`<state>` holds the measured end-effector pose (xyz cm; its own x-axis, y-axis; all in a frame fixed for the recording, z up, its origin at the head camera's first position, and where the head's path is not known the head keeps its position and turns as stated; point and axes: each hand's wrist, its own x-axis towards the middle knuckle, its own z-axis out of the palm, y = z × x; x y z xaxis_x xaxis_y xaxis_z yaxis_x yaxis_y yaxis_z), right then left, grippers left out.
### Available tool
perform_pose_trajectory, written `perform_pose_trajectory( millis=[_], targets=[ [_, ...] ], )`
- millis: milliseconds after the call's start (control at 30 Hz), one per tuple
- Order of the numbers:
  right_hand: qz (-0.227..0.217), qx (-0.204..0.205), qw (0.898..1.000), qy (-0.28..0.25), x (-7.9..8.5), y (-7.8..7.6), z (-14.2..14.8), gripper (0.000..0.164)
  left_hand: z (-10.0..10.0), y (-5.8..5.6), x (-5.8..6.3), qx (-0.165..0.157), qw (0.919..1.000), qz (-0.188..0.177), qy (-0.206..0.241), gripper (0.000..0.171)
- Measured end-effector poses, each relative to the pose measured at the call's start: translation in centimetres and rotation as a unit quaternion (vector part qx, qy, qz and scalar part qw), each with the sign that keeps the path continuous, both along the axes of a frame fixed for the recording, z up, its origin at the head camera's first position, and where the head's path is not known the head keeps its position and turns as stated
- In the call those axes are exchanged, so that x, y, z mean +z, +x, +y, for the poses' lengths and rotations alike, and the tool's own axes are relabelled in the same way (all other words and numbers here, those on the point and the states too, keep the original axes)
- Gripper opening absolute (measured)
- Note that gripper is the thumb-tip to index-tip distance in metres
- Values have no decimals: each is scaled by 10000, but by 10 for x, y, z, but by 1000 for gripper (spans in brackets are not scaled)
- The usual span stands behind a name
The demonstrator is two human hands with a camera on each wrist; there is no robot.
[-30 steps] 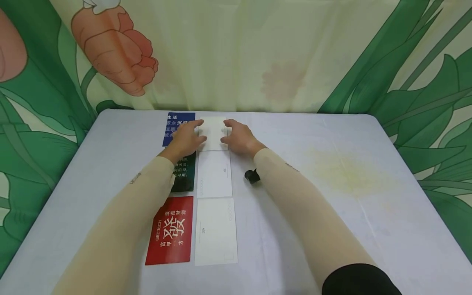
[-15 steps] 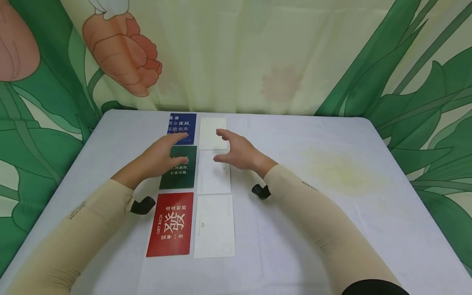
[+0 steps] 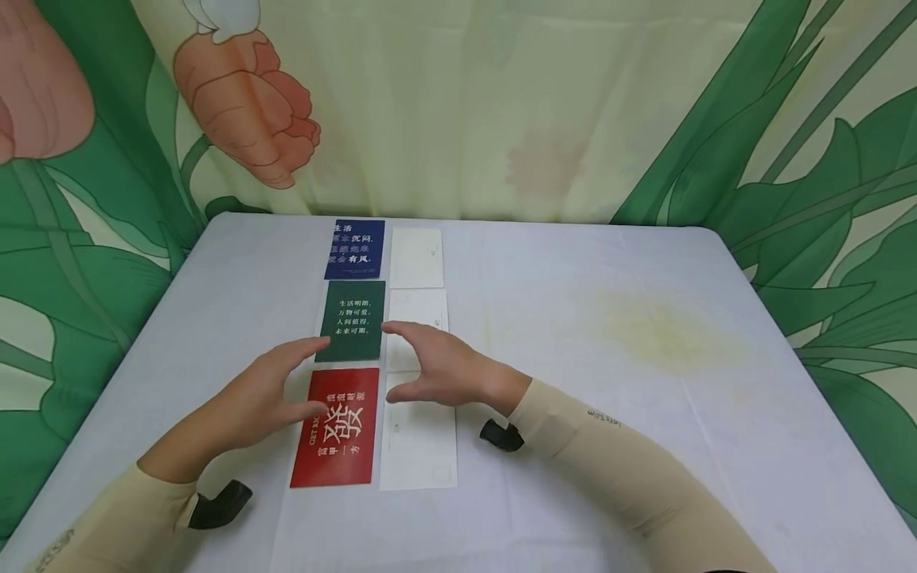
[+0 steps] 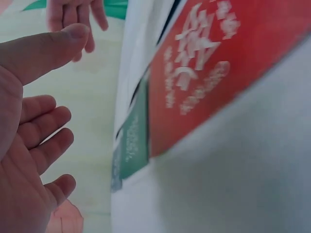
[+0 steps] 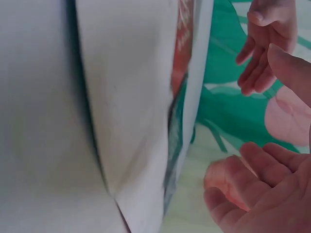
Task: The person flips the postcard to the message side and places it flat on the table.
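Red card (image 3: 347,468) is lying on the counter (image 3: 630,461), presenting a large white "發" and "GET RIC"; the thumb of the left hand (image 3: 258,406) is covering what follows. Beyond it, a green card (image 3: 347,344) is bearing four lines, opening with "生活明朗", and a blue card (image 3: 358,247) is showing "生活", "沉闷" and "有风", its fainter characters resisting reading. Alongside, a near white card (image 3: 423,461), a middle white card (image 3: 431,306) and a far white card (image 3: 417,259) are forming a column, their markings being too small to read. The right hand (image 3: 451,366) is hovering above the near and middle ones, partly hiding both. Both hands are staying empty and apart, fingers loosely extended. Sleeve print is proving illegible. Wrist views are showing the palms, while the head view is showing the backs; lettering is blurring in the left wrist view.
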<state>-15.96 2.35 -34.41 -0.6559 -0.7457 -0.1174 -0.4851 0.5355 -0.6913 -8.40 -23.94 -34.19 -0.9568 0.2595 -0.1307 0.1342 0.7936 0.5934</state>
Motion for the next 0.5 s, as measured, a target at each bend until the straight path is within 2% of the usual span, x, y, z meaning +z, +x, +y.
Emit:
perform_pose_trajectory(
  millis=[100,200,367,500],
  targets=[
    [1,141,9998,124,-8,14,-1,89,-5,13,-11,-26,10000,8,0,90],
    [203,333,9990,224,-12,28,-1,88,-9,24,-22,-108,9999,112,-14,88],
    [804,739,9931,430,-13,52,-7,86,-8,40,-32,-206,9993,249,-171,91],
    [1261,816,9828,1073,-16,65,-18,89,-4,48,-36,-201,9982,310,-474,96]
  ],
)
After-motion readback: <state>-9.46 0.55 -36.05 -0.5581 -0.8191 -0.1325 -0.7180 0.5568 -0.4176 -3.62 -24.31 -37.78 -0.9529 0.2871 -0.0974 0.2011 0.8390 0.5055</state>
